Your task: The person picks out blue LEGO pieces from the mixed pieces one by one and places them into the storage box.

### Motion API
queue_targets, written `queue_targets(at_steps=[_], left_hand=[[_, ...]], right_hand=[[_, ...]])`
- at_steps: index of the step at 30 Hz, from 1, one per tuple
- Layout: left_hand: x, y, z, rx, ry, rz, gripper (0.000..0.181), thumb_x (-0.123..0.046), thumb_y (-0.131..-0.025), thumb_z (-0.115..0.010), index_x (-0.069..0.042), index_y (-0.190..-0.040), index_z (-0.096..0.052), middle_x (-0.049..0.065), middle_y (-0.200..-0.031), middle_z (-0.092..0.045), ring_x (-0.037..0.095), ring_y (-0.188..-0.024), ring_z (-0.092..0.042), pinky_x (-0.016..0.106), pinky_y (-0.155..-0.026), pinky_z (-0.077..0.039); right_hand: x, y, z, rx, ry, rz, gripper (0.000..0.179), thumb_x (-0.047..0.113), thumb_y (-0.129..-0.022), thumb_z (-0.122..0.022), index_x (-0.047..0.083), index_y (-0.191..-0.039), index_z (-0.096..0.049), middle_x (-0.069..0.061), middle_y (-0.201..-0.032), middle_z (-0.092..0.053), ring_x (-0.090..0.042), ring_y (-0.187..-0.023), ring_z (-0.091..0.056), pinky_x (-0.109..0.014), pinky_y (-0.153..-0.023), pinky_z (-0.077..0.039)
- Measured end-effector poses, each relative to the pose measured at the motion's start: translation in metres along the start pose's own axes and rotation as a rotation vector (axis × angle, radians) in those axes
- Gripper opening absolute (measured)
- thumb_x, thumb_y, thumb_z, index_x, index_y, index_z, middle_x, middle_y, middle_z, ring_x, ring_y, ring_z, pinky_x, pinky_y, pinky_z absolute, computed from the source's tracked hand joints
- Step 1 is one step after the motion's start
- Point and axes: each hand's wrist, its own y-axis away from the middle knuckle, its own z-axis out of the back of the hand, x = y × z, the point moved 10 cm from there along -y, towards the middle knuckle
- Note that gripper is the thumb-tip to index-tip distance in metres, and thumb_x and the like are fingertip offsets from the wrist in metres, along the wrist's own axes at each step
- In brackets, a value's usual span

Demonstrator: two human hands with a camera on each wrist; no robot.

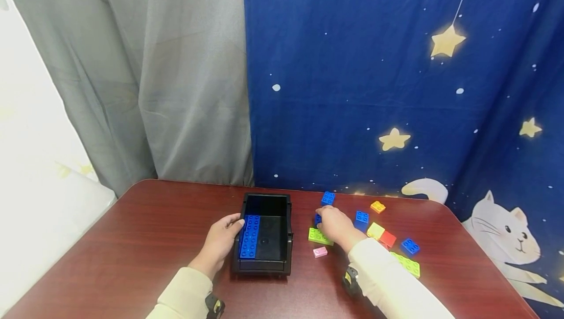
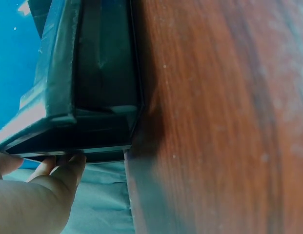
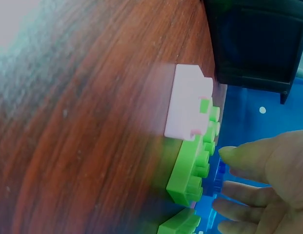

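Observation:
My left hand (image 1: pixel 221 237) grips the left wall of a black plastic bin (image 1: pixel 264 267), thumb at the rim. In the left wrist view its fingers (image 2: pixel 68 170) lie against the bin's edge. A long blue studded brick (image 1: pixel 249 236) lies along the left side of the bin's floor. To the right of the bin, my right hand (image 1: pixel 337 226) reaches down and pinches a small blue brick (image 1: pixel 317 219) between thumb and fingers. Right by this hand are a light green brick (image 1: pixel 320 236) and a pink brick (image 3: pixel 188 102), both on the table.
Another blue brick (image 1: pixel 328 198) lies beyond the right hand. Further right are an orange brick (image 1: pixel 377 207), blue bricks (image 1: pixel 362 218), a yellow brick (image 1: pixel 375 231), a red brick (image 1: pixel 387 238) and a long green brick (image 1: pixel 407 265). Curtains (image 1: pixel 198 113) hang behind the brown table (image 1: pixel 145 240).

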Motion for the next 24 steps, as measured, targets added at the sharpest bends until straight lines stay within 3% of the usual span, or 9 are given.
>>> queue_targets(at_steps=[24], left_hand=[[-0.0008,0.0000,-0.0010,0.005,0.018,-0.001,0.044,-0.019,-0.101,-0.048,0.006,-0.137,-0.046,0.027,-0.137,-0.050,0.038,-0.127,-0.048,0.052,-0.105,-0.039]], right_hand=[[0.0011,-0.0059,-0.0026,0.049,0.056,0.019,0.031,0.007,-0.085,-0.072,-0.001,-0.114,-0.068,-0.017,-0.107,-0.069,-0.033,-0.101,-0.065,-0.047,-0.089,-0.053]])
